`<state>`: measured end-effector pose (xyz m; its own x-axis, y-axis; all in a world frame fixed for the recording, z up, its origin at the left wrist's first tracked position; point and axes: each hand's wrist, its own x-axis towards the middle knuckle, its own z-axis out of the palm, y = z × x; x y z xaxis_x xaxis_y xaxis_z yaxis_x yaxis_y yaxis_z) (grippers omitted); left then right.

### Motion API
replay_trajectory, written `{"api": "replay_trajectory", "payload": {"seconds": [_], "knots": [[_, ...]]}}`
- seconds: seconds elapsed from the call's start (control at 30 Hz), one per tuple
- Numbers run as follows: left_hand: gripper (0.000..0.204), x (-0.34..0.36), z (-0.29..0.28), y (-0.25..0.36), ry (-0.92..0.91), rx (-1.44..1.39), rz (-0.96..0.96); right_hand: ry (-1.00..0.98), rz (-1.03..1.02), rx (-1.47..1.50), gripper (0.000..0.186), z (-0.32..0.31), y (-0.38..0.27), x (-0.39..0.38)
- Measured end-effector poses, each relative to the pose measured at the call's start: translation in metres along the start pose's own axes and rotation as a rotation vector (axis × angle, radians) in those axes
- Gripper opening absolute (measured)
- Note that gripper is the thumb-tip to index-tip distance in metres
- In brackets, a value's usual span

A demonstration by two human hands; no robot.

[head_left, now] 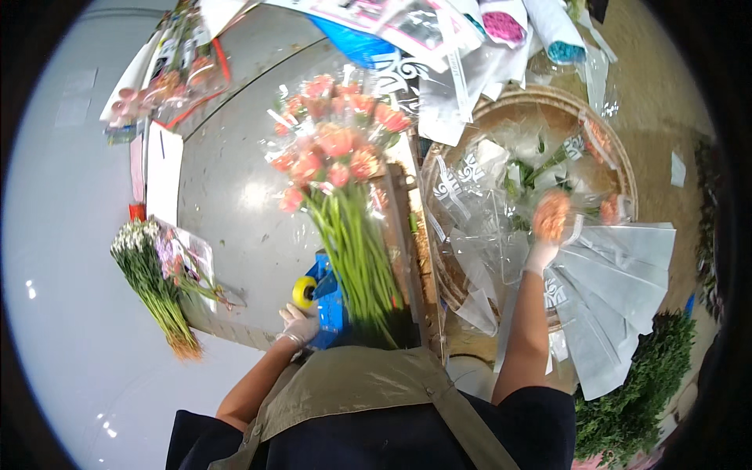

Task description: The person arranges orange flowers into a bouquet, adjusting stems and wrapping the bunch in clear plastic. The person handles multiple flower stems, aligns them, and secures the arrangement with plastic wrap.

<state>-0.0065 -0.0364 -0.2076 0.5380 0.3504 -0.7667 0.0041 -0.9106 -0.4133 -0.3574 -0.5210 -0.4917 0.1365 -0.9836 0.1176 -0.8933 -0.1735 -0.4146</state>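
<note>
My left hand (pixel 297 324), in a pale thin glove, is beside a blue tape dispenser (pixel 330 310) with a yellow roll (pixel 304 292). Its fingers are spread and hold nothing. A large bouquet of orange and coral flowers (pixel 335 142) in clear wrap lies just right of the dispenser, its green stems (pixel 359 254) toward me. On the right, my gloved right hand (pixel 540 255) reaches over a round wooden-rimmed tub (pixel 629 176). A blurred peach flower head (pixel 552 216) is at its fingers, which seem closed around it and are mostly hidden.
Clear printed sleeves (pixel 478 227) and stemmed flowers fill the tub. Translucent sheets (pixel 607 286) fan over its right rim. White flowers (pixel 139 235) with green stems lie at left. Wrapped bunches (pixel 176 70) and papers (pixel 392 19) are at the back; dark foliage (pixel 642 384) is lower right.
</note>
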Motion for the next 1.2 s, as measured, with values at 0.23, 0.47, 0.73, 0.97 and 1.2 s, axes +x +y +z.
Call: {"api": "replay_trajectory", "payload": {"seconds": [0.23,0.47,0.73,0.97,1.2], "knots": [[0.075,0.081,-0.012,-0.097,-0.110,-0.350,0.761,0.041,0.124,0.736,0.027,-0.229,-0.157,0.046],[0.040,-0.048,-0.118,-0.072,0.186,-0.722,0.980,0.283,-0.601,0.394,0.025,-0.476,-0.289,0.064],[0.082,-0.240,-0.173,-0.029,-0.023,-0.699,2.115,0.001,-0.677,1.377,0.023,-0.659,-0.472,-0.032],[0.064,-0.291,-0.170,-0.103,-0.280,-1.123,2.157,0.030,-0.731,1.554,0.047,-0.607,-0.576,-0.204],[0.054,-0.229,-0.134,-0.161,-0.312,-1.125,2.008,-0.712,-0.345,1.536,0.053,-0.499,-0.591,-0.305]]}}
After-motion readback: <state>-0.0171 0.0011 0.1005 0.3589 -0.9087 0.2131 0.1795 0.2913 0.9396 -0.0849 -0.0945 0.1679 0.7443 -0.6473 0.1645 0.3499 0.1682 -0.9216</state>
